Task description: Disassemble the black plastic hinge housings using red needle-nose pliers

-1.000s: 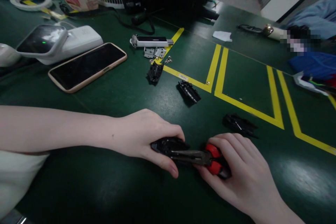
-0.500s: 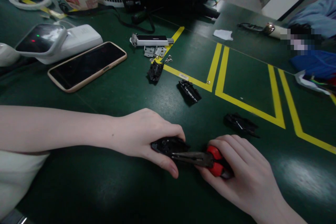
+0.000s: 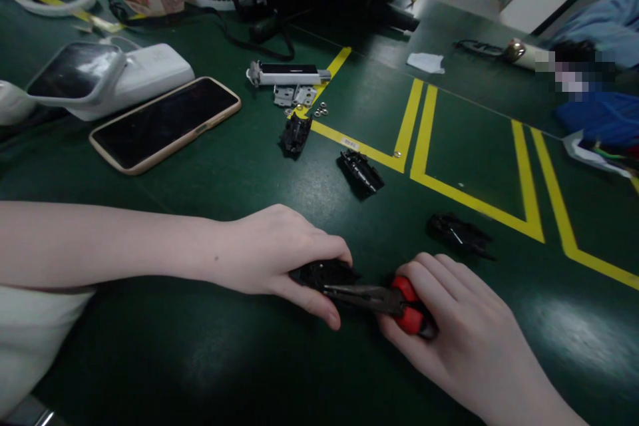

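My left hand (image 3: 284,253) is closed around a black plastic part (image 3: 327,273), with the thumb along its near side. Gripped in my right hand (image 3: 459,326) is a pair of needle-nose pliers (image 3: 372,296) with red handles. The jaws point left and lie at the black part; whether they pinch it I cannot tell. Beyond my hands lie three similar black plastic pieces: one at the right (image 3: 462,234), one in the middle (image 3: 362,172) and one farther back (image 3: 296,134).
A phone (image 3: 167,125) and white devices (image 3: 132,80) lie at the left. Farther back are small metal brackets (image 3: 294,95), several tiny rings (image 3: 322,109) and a white-and-black bar (image 3: 289,74). Yellow tape (image 3: 476,205) marks the green table. Another person's sleeve (image 3: 602,20) shows at the right.
The pliers have shifted and turned slightly at the black part, and my right hand's fingers have moved a little. My left hand keeps its hold almost unmoved.
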Motion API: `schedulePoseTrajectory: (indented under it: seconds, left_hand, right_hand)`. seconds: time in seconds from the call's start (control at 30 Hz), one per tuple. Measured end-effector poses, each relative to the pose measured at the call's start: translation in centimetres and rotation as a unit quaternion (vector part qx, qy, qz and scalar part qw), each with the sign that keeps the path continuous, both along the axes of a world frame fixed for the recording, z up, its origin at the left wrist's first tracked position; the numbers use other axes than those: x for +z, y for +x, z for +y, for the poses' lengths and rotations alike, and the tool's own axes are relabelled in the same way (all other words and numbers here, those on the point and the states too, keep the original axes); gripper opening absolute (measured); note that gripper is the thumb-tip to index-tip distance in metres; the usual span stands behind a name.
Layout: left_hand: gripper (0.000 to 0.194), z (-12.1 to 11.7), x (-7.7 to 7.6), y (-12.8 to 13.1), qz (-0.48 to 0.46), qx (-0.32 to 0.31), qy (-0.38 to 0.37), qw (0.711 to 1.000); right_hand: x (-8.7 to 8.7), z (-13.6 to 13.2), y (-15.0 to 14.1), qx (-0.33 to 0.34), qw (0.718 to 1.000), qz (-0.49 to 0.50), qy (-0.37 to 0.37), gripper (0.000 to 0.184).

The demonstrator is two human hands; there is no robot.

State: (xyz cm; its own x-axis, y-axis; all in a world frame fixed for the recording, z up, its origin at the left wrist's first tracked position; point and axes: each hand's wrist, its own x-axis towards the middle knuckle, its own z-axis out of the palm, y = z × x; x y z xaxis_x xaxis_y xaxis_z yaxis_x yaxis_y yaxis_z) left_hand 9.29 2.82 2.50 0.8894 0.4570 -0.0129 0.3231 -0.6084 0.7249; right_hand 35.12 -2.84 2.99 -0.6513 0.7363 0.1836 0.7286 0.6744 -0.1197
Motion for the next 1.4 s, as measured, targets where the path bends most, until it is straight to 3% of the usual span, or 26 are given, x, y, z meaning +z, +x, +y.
schedulePoseTrajectory:
  seconds: [0.5, 1.4]
  left_hand:
    - [0.049, 0.0, -0.1, 0.0, -0.005, -0.001, 0.012, 1.0]
    - [0.044, 0.1, 0.1, -0.1, -0.024, -0.003, -0.014, 1.0]
  right_hand:
    - [0.4, 0.1, 0.0, 0.004, 1.0, -0.002, -0.024, 0.012]
    - [-0.7, 0.0, 0.7, 0.01, 0.999, 0.03, 0.025, 0.018]
